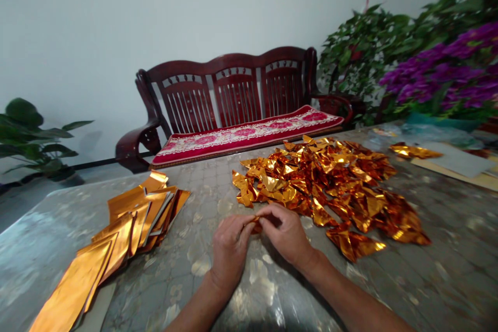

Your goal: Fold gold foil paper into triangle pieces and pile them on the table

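Observation:
Between my two hands is a small piece of gold foil paper [256, 222], mostly covered by the fingers. My left hand [230, 238] pinches it from the left, and my right hand [284, 231] pinches it from the right, thumbs and fingertips nearly meeting. Just beyond my right hand spreads a heap of folded gold foil paper pieces [319, 179], shaped like ingots with pointed ends. One folded piece [354, 243] lies at the heap's near edge. To the left, flat gold foil sheets [78, 285] lie in a fanned, overlapping stack.
The table [167, 290] has a patterned, shiny cover. Papers [455, 158] and clear plastic [383, 135] lie at its right back, near purple flowers [447, 70]. A dark wooden bench [233, 88] with a red runner stands behind the table. A leafy plant [35, 135] is at far left.

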A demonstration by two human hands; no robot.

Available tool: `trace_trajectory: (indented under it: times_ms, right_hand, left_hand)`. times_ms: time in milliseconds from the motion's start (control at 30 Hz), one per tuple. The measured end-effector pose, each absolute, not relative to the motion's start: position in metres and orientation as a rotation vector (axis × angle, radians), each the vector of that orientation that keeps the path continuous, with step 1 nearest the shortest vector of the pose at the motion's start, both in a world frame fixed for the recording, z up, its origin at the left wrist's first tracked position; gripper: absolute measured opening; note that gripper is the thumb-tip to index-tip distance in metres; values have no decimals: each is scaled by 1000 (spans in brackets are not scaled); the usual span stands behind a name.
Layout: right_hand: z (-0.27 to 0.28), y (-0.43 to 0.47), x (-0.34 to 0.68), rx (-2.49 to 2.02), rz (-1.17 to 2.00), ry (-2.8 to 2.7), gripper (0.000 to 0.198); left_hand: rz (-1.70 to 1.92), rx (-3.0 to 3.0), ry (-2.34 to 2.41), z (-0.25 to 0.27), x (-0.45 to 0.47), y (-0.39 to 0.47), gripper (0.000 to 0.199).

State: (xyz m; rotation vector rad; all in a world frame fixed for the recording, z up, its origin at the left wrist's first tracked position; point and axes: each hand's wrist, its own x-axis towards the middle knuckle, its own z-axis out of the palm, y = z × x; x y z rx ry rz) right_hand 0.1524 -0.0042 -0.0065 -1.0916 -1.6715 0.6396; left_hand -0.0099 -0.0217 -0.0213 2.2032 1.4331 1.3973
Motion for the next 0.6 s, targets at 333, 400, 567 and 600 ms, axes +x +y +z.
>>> trace_trajectory:
  times_ms: [333,400,567,600]
  right_hand:
    - [-8,-3,150,-1108,638,-1657,17]
    - [-7,-3,150,-1107,664,-1655,16]
    - [3,-4,156,-1097,638,-1825,14]
    - [6,-5,157,-1102,599,-1876,12]
  left_hand:
    - [1374,2062,1422,-17,-6,-21,16]
    - [1382,2128,1424,-17,-6,-21,15]
    - [1367,2306,1452,-13,-7,-23,14]
    - [1355,2338,1470,-12,-8,-24,13]
